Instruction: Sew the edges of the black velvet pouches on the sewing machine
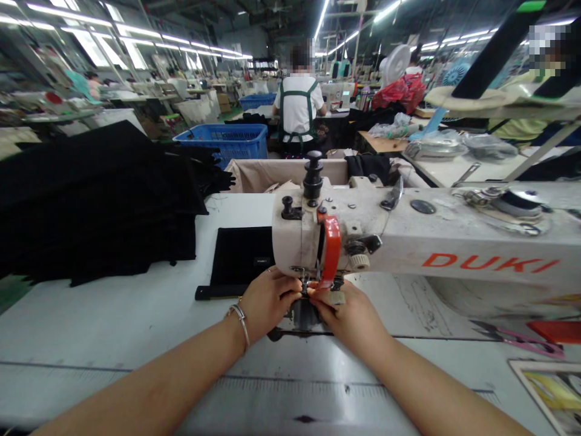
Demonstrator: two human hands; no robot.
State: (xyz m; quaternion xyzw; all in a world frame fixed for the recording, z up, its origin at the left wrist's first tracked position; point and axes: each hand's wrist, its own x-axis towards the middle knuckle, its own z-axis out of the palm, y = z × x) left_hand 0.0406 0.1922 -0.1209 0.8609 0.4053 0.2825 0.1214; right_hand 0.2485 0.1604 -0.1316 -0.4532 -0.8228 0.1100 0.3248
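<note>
A white sewing machine (385, 236) with an orange guard (331, 251) stands before me. My left hand (270, 300), a bracelet at its wrist, is closed at the left of the presser foot (305, 287), thumb and fingertips pinched together. Under it runs the right part of a black fabric piece (236, 257), which bears a small label and a folded strip along its near edge. From the other side, my right hand (345, 306) is closed close to the foot, fingertips almost meeting the left ones. Whatever the right fingers pinch is hidden.
A tall stack of black fabric (95, 200) covers the table's left side. Pink-handled snips (526, 339) lie at the right, beside a red object (556, 331). Beyond are a blue basket (227, 139) and a seated person (298, 103) facing away. A thread cone (497, 51) stands upper right.
</note>
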